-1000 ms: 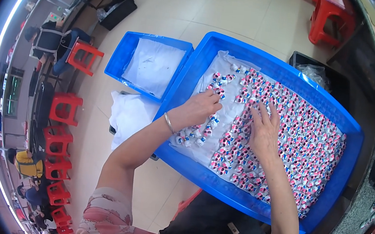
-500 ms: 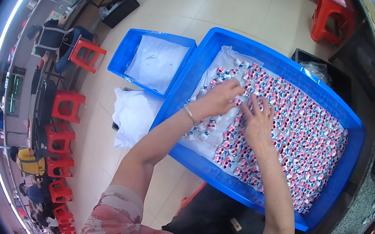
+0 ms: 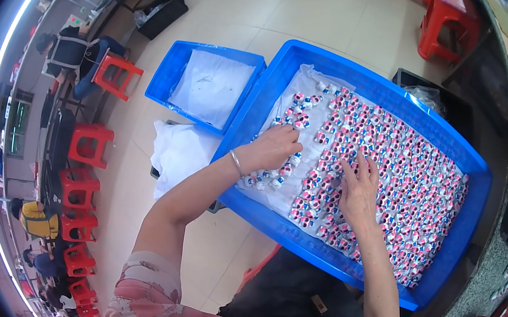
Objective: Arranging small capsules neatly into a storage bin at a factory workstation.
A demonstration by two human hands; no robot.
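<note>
Head view: over small pink-white-blue figures (image 3: 425, 197) in rectangular blue plastic tub (image 3: 472, 208).
With left hand (image 3: 272, 149) curled, grip unclear; right hand (image 3: 359, 195) spread, farther right.

A large blue tray (image 3: 475, 209) is showing smooth plastic walls, its rim gleaming in glossy streaks. Small pink, white and blue pieces (image 3: 413, 189) are shining like hard, glossy plastic. Beneath them, a thin white liner (image 3: 308, 155) is looking matt and wrinkled, whether cloth or paper. A bracelet (image 3: 236, 162) is glinting like polished metal. Red stools (image 3: 429, 37) are showing smooth moulded plastic. Pale floor tiles (image 3: 240, 3) are faintly reflecting light.
</note>
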